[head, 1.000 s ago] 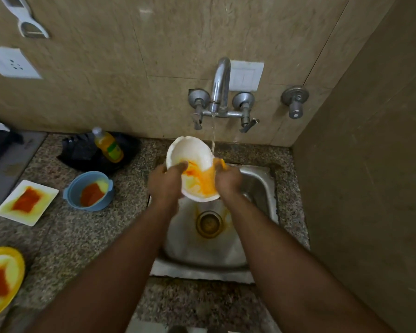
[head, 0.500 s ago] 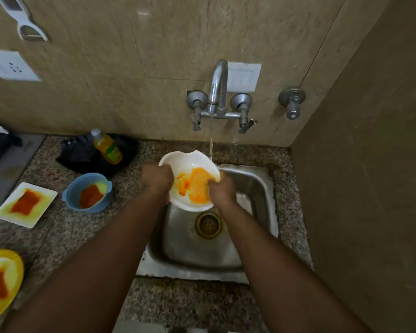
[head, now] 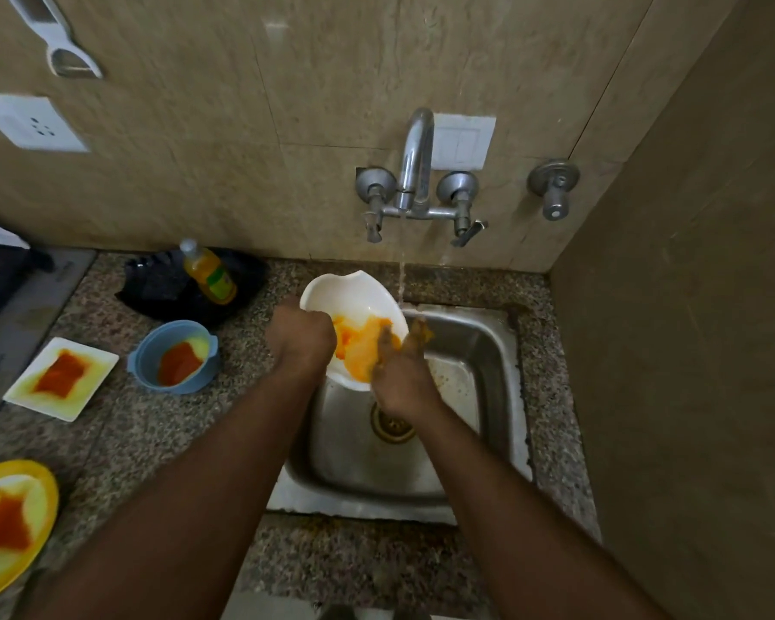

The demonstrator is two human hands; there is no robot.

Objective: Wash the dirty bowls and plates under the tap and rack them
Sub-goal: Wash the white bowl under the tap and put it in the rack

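A white bowl (head: 354, 302) smeared with orange sauce is held tilted over the left part of the steel sink (head: 479, 351). My left hand (head: 300, 340) grips its left rim. My right hand (head: 401, 364) lies with its fingers inside the bowl on the orange smear, fingertips stained. A thin stream of water (head: 401, 270) falls from the tap (head: 417, 167) just past the bowl's right edge. A blue bowl (head: 175, 355), a white square plate (head: 61, 378) and a yellow plate (head: 10, 525), all with red sauce, sit on the counter to the left.
A bottle of yellow liquid (head: 211, 272) lies on a black bag (head: 162, 284) by the back wall. The sink drain (head: 392, 425) is uncovered. A tiled side wall (head: 690, 351) closes the right. A second valve (head: 553, 185) sticks out right of the tap.
The bowl stays in both hands near the stream. My right hand has shifted from gripping the right rim to laying its fingers inside on the orange smear.
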